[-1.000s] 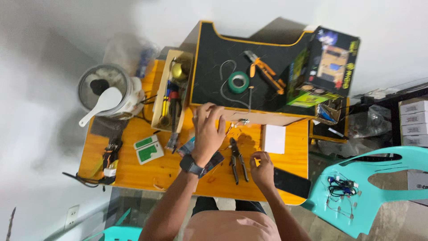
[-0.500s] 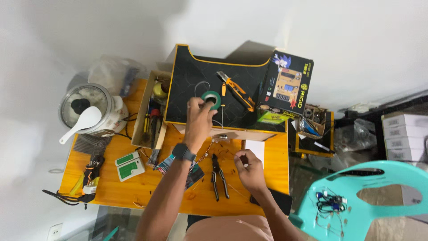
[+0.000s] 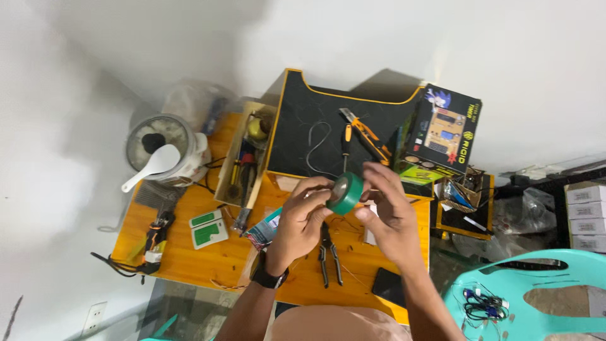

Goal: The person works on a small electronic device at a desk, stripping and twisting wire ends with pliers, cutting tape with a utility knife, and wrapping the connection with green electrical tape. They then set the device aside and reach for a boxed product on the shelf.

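Green tape roll (image 3: 346, 193) held between both hands, above table.

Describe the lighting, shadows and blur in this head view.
Head view: soft, even light; the wall is pale and washed out, with a dim shadow behind the black mat. The table reads fairly sharp; both hands and the green tape are slightly soft. Edges bow, wide-angle.
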